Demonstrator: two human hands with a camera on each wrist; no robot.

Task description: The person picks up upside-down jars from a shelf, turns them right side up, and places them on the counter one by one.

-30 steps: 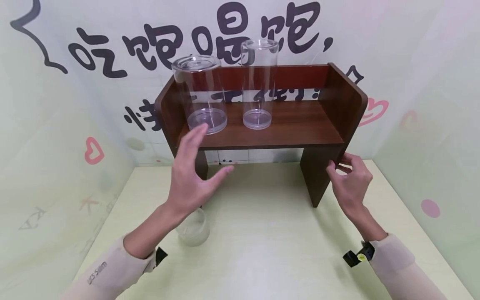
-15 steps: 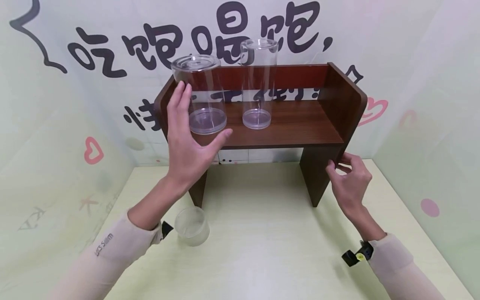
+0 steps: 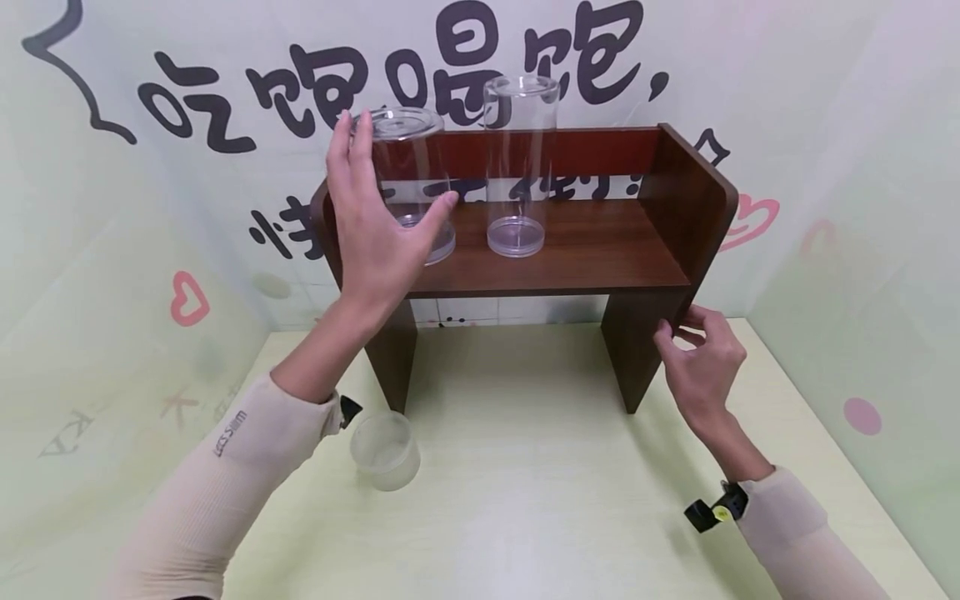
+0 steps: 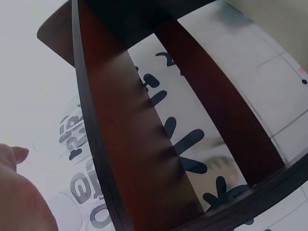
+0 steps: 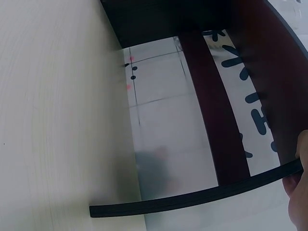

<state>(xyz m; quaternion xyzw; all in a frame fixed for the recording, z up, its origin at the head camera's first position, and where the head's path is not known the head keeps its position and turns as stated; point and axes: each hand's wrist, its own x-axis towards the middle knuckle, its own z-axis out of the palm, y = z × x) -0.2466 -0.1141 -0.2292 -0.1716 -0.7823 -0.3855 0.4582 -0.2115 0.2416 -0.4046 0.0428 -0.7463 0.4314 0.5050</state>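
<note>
A wide clear jar (image 3: 415,150) with a clear lid stands at the left of a dark wooden shelf (image 3: 585,250). My left hand (image 3: 386,200) is raised against it: straight fingers lie along the jar's left side up to the lid, and the thumb crosses its front. Whether the palm presses the jar I cannot tell. A taller, narrower clear jar (image 3: 519,167) stands beside it, untouched. My right hand (image 3: 678,327) pinches the front edge of the shelf's right side panel (image 3: 637,350). In the right wrist view that panel's edge (image 5: 192,198) shows with a fingertip (image 5: 299,187) on it.
A small frosted cup (image 3: 385,450) sits on the pale green table (image 3: 540,508) near the shelf's left leg. Printed walls close in on the left, back and right. The left wrist view shows only the shelf's underside (image 4: 144,144).
My left hand has risen from in front of the shelf's edge up to the wide jar, fingers now reaching its lid. The right hand has stayed on the side panel.
</note>
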